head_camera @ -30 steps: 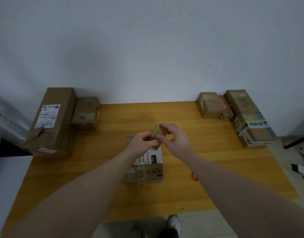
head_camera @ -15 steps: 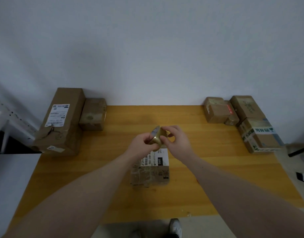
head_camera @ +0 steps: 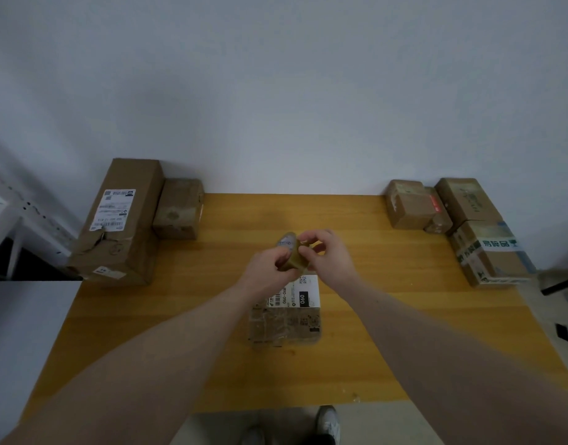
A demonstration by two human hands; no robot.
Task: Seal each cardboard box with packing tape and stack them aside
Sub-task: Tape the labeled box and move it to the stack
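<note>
A roll of brown packing tape is held up above the table's middle. My left hand grips the roll from the left and below. My right hand pinches at the roll's right edge with curled fingers. Under both hands a flat cardboard box with a white shipping label lies on the wooden table. Its near half is partly covered by my left forearm.
A long box and a small box stand at the back left. Several boxes sit at the back right, among them a small one and a green-taped one. My shoes show below the table's front edge.
The roll has turned in my hands, its blue-white core label now facing up left. The camera view shifted slightly; the boxes stay where they were.
</note>
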